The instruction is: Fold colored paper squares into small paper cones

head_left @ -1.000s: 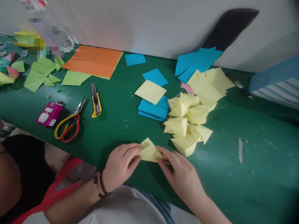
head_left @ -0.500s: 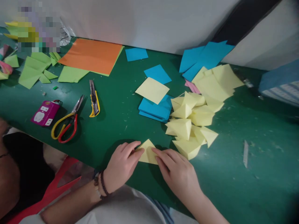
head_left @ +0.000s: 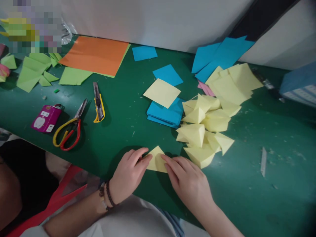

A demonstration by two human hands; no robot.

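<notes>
A small folded piece of pale yellow paper [head_left: 157,160] lies near the table's front edge, its point facing away from me. My left hand [head_left: 129,172] pinches its left side between thumb and fingers. On the right side, my right hand [head_left: 189,177] presses the paper with closed fingertips. Folded yellow paper shapes [head_left: 204,130] are heaped just beyond my right hand. Behind the held paper, a flat yellow square [head_left: 162,92] rests partly over a stack of blue paper [head_left: 165,113].
Scissors [head_left: 71,128], a yellow cutter [head_left: 98,103] and a purple box [head_left: 46,118] lie at left. Behind are orange paper [head_left: 96,55], green pieces [head_left: 32,70], blue sheets [head_left: 222,56] and yellow sheets [head_left: 232,84]. A blade-like strip [head_left: 263,162] lies right. Someone's arm [head_left: 8,197] shows lower left.
The view has shifted slightly, so the table items sit a little differently in the picture. Both hands keep nearly the same hold on the folded yellow paper.
</notes>
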